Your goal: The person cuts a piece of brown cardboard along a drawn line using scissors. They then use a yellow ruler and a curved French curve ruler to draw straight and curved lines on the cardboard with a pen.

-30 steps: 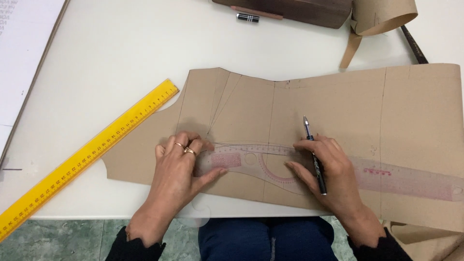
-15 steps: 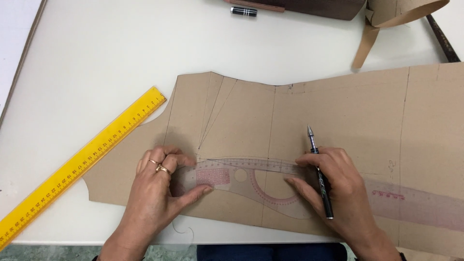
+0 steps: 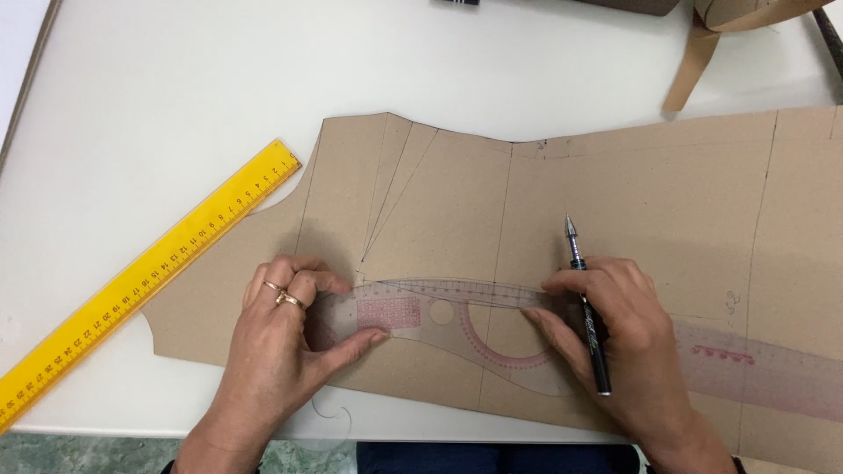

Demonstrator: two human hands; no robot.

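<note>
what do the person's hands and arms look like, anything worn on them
Both are bare hands with short, unpainted nails. The left hand wears two gold rings on neighbouring fingers. The right hand shows no ring. A bit of dark sleeve shows at the right wrist; the left wrist looks bare.

hands pressing curved ruler, brown pattern paper
</note>
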